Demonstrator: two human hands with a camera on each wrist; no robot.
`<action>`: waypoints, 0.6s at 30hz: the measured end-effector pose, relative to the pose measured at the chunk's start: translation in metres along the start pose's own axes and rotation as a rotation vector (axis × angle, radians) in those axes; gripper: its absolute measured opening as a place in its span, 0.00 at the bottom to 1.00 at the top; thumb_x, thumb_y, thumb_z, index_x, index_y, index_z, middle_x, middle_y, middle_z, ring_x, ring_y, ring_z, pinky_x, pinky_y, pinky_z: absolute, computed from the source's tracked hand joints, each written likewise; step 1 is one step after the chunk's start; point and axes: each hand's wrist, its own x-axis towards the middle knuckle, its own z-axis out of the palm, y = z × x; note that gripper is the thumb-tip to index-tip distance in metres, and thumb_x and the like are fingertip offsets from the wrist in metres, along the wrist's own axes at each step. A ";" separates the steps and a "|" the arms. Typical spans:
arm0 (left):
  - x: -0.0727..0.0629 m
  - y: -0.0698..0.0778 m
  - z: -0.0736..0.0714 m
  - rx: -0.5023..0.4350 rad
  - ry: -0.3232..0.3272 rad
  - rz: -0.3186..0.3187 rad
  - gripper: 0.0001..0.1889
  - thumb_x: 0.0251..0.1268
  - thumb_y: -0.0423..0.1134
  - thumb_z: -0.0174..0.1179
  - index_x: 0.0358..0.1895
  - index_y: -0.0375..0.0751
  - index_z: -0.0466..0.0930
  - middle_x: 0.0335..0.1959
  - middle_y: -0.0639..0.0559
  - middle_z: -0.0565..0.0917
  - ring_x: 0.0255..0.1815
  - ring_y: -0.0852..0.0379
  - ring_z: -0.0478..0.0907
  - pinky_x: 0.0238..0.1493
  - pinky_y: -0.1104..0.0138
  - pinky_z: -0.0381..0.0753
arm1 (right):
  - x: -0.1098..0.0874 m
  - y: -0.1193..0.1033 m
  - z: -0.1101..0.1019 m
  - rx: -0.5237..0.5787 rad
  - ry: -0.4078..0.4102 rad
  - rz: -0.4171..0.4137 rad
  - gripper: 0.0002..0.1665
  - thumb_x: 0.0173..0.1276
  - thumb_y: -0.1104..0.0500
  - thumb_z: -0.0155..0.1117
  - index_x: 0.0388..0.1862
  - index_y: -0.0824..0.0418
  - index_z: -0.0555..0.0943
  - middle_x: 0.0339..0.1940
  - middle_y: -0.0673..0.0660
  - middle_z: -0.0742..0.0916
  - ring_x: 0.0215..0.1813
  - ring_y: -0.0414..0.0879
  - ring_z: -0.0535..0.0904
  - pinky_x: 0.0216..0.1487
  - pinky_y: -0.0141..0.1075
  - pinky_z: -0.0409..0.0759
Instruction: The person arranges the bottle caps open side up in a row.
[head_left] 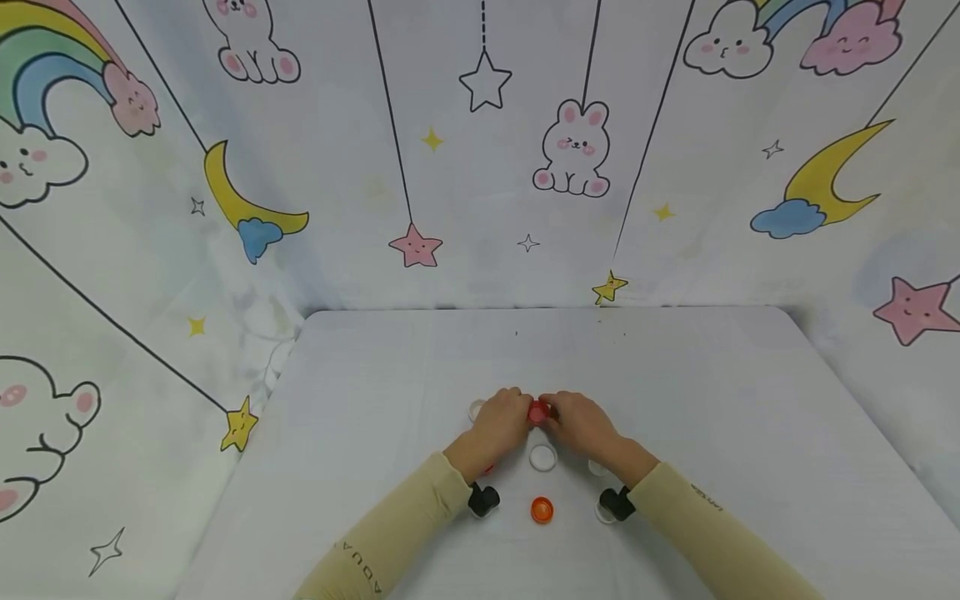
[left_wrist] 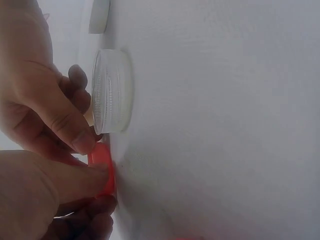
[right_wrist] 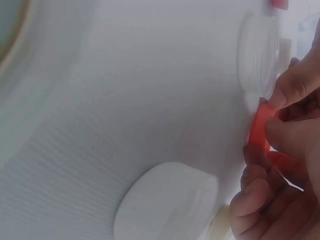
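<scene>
Both hands met over the table. Left hand and right hand pinched the same red cap between curled fingertips; the cap sat on the table surface between the two hands. In the left wrist view the red cap was squeezed by thumb and fingers, with a clear ribbed cap just beyond the fingertips, on the table. A white cap lay just behind the hands, toward the wrists, open side up, nothing visible inside. An orange cap lay further back between the forearms, also showing nothing inside. Beige sleeves covered both arms.
</scene>
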 end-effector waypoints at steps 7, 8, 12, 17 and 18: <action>0.001 0.003 0.001 0.019 0.022 -0.008 0.05 0.59 0.38 0.66 0.36 0.41 0.82 0.28 0.49 0.79 0.29 0.53 0.76 0.29 0.66 0.75 | -0.002 0.000 -0.002 0.001 0.000 0.027 0.23 0.63 0.58 0.70 0.56 0.63 0.81 0.32 0.50 0.84 0.33 0.43 0.75 0.42 0.39 0.79; 0.001 0.004 0.000 0.016 0.022 -0.012 0.06 0.59 0.38 0.66 0.37 0.40 0.82 0.28 0.49 0.80 0.29 0.53 0.76 0.29 0.66 0.75 | -0.003 0.001 -0.004 0.000 0.000 0.038 0.24 0.63 0.58 0.70 0.57 0.63 0.80 0.32 0.51 0.84 0.33 0.43 0.76 0.42 0.40 0.80; 0.001 0.009 -0.006 0.023 0.020 -0.036 0.13 0.61 0.42 0.65 0.45 0.39 0.82 0.33 0.47 0.82 0.33 0.52 0.77 0.32 0.65 0.77 | -0.006 0.001 -0.010 0.001 0.028 0.074 0.26 0.63 0.58 0.70 0.60 0.62 0.79 0.30 0.50 0.83 0.32 0.43 0.75 0.41 0.40 0.80; 0.001 0.013 -0.012 0.064 0.048 -0.057 0.18 0.62 0.46 0.64 0.52 0.41 0.82 0.40 0.47 0.82 0.38 0.51 0.75 0.38 0.63 0.78 | -0.010 0.002 -0.019 0.012 0.050 0.073 0.26 0.62 0.57 0.71 0.59 0.61 0.80 0.28 0.48 0.82 0.30 0.43 0.73 0.37 0.38 0.78; 0.000 0.014 -0.013 0.067 0.054 -0.057 0.18 0.62 0.47 0.64 0.52 0.42 0.82 0.41 0.48 0.82 0.39 0.51 0.75 0.39 0.63 0.78 | -0.012 0.003 -0.020 0.018 0.050 0.074 0.27 0.61 0.57 0.72 0.59 0.61 0.80 0.28 0.48 0.81 0.29 0.43 0.73 0.36 0.37 0.77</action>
